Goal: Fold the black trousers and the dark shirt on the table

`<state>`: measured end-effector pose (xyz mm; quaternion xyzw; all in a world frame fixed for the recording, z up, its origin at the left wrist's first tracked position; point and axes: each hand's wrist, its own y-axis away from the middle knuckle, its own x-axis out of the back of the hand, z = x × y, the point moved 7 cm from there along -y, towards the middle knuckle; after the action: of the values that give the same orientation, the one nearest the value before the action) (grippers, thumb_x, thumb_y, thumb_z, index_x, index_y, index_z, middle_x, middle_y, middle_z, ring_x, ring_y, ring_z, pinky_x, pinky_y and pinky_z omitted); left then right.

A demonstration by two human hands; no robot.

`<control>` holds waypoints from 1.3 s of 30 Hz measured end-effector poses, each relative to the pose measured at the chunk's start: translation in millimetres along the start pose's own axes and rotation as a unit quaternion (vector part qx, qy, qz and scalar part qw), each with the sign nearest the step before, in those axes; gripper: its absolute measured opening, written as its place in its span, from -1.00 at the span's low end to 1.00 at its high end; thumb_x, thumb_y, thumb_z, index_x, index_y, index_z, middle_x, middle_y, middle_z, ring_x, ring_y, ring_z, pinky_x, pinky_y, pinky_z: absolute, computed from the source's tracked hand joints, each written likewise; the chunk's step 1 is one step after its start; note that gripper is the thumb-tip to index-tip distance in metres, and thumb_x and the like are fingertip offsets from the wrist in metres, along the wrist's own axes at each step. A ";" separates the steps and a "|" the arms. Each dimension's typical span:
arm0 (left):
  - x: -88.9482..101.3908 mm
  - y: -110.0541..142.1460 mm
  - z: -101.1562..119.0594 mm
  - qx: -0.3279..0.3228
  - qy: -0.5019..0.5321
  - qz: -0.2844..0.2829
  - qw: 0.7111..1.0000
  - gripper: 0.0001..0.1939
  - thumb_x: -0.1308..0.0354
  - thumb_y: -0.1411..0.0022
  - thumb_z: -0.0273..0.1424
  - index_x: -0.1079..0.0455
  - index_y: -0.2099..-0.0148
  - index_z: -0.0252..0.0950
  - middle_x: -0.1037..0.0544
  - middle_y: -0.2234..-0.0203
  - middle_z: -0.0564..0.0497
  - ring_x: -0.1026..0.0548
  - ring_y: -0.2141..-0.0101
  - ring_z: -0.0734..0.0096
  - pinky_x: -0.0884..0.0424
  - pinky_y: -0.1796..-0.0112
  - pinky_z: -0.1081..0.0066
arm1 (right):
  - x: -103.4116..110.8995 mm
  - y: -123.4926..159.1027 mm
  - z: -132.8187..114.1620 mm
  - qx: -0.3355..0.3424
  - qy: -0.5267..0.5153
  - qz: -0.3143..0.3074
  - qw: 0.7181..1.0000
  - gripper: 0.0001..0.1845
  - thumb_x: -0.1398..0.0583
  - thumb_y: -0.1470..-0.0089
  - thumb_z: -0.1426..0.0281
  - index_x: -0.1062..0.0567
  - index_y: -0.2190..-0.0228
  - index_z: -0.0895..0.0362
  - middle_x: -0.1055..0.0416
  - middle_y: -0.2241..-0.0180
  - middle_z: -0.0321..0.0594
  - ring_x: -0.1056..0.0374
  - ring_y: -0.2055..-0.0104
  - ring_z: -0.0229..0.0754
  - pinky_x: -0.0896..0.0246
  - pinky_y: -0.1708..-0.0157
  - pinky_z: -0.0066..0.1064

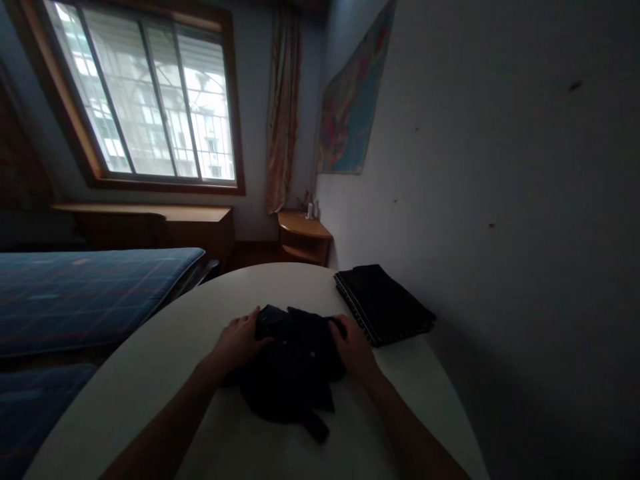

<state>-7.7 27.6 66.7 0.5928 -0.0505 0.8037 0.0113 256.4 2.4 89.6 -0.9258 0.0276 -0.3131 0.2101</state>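
A dark, bunched-up garment (293, 373) with small light buttons lies on the round white table (280, 277). Its kind is hard to make out in the dim light; a strap-like end sticks out toward me. My left hand (243, 343) grips its far left side, thumb on top of the cloth. At the far right side, my right hand (354, 347) has its fingers curled round the cloth. Just beyond my right hand sits a flat, folded black cloth (383, 303) with light stitching along its edges.
Close to the table's left is a bed with a blue plaid mattress (90, 293). A wall (480, 200) with a map (353, 100) runs along the right. Farther off stand a wooden desk (200, 213) under the window and a small corner cabinet (305, 227).
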 end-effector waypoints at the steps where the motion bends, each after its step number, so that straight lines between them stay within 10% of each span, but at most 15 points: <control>1: -3.5 -1.2 -2.6 0.003 0.013 -0.017 1.000 -0.24 -0.20 -0.19 -0.18 -0.13 -0.35 -0.40 -0.45 -0.10 -0.34 -0.42 -0.10 -0.10 -0.34 -0.03 0.10 | 7.9 -1.2 1.7 -0.004 -0.001 0.028 1.000 -0.64 -0.01 -0.24 0.17 -0.48 0.22 0.12 -0.52 0.23 -0.14 -0.43 0.16 -0.08 -0.25 0.10 -0.29; 7: 28.5 -2.6 19.2 -0.081 0.138 0.067 0.985 -0.75 -0.11 -0.25 -0.35 -0.45 0.04 -0.22 -0.59 0.13 -0.07 -0.53 0.09 0.17 -0.38 0.02 0.23 | 31.5 -3.8 15.7 -0.066 0.069 0.021 0.995 -0.54 0.02 -0.20 0.09 -0.44 0.50 0.11 -0.48 0.46 -0.17 -0.42 0.33 -0.06 -0.25 0.22 -0.26; 11: 67.4 18.2 51.8 -0.200 0.180 0.192 0.944 -0.78 -0.06 -0.31 -0.34 -0.45 0.05 -0.18 -0.58 0.13 -0.02 -0.49 0.07 0.22 -0.24 -0.14 0.09 | 36.9 2.2 -6.1 0.019 0.021 0.046 0.999 -0.46 -0.10 -0.16 0.02 -0.44 0.02 0.15 -0.44 -0.02 -0.01 -0.34 -0.09 0.05 -0.16 -0.11 -0.11; 15: 78.7 45.3 86.9 -0.315 0.141 0.204 0.916 -0.80 -0.08 -0.31 -0.41 -0.50 0.11 -0.09 -0.57 0.11 0.05 -0.35 -0.13 0.21 0.13 -0.30 -0.04 | 20.5 12.1 -29.2 0.086 -0.063 -0.010 0.994 -0.07 -0.29 -0.02 0.04 -0.11 -0.29 0.12 -0.19 -0.26 0.02 -0.16 -0.27 0.06 -0.12 -0.20 -0.07; 18: 75.7 49.2 90.0 -0.268 0.169 0.222 0.922 -0.60 -0.13 -0.29 -0.35 -0.34 -0.17 -0.09 -0.32 -0.24 -0.01 -0.03 -0.33 0.13 0.12 -0.30 -0.06 | 18.3 11.5 -27.9 0.033 -0.093 0.008 0.995 -0.32 -0.26 -0.09 0.07 -0.32 -0.16 0.11 -0.42 -0.08 -0.01 -0.35 -0.11 0.06 -0.26 -0.10 -0.07; 21: 56.3 39.4 72.5 -0.118 0.239 0.187 0.945 -0.01 -0.25 -0.16 -0.15 0.24 -0.44 -0.22 0.13 -0.41 -0.21 0.08 -0.36 -0.01 -0.08 -0.24 -0.03 | 30.6 6.4 -17.6 -0.017 -0.113 0.088 0.990 -0.40 -0.24 -0.10 0.05 -0.41 -0.08 0.12 -0.46 -0.04 -0.03 -0.37 -0.09 0.07 -0.24 -0.11 -0.03; 25: 4.0 33.9 69.8 -0.057 0.288 -0.076 0.953 0.20 -0.28 -0.11 -0.15 0.53 -0.44 -0.36 -0.34 -0.19 -0.34 -0.40 -0.13 0.01 -0.30 -0.12 0.10 | 40.2 -1.0 6.0 -0.071 -0.142 0.134 0.978 -0.28 -0.25 -0.05 0.02 -0.36 -0.14 0.16 -0.44 -0.07 0.01 -0.34 -0.13 0.08 -0.20 -0.17 -0.04; 27: -4.4 34.3 71.1 -0.072 0.287 -0.109 0.949 0.05 -0.22 -0.14 -0.27 0.39 -0.45 -0.34 -0.48 -0.05 -0.24 -0.49 -0.02 0.09 -0.34 -0.07 0.14 | 38.8 -2.8 15.5 -0.081 -0.139 0.123 0.979 -0.20 -0.25 -0.03 0.01 -0.29 -0.19 0.18 -0.37 -0.13 0.05 -0.27 -0.21 0.08 -0.12 -0.23 -0.03; 33: 33.0 16.6 55.6 -0.101 0.310 0.087 0.941 -0.65 0.01 -0.21 -0.41 -0.32 -0.05 -0.27 -0.53 0.06 -0.11 -0.48 0.01 0.22 -0.33 -0.08 0.19 | 13.3 7.3 14.6 -0.035 -0.105 -0.078 0.991 0.25 -0.39 0.12 0.09 0.16 -0.38 0.10 -0.04 -0.33 0.08 -0.09 -0.32 0.03 -0.06 -0.25 -0.02; 39: 70.3 8.7 35.2 -0.152 0.274 0.143 0.939 -0.34 -0.09 -0.14 -0.33 -0.15 -0.30 -0.29 -0.22 -0.29 -0.12 -0.21 -0.26 0.17 -0.07 -0.28 0.16 | 2.6 15.8 9.5 -0.009 -0.061 -0.178 0.982 -0.12 -0.34 0.03 0.25 -0.19 -0.27 0.12 -0.35 -0.16 0.01 -0.29 -0.19 0.06 -0.17 -0.18 -0.04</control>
<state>4.2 12.7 143.4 0.3276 -0.2513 0.9108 0.0001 265.4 -8.9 77.8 -0.9349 -0.1482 -0.2884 0.1442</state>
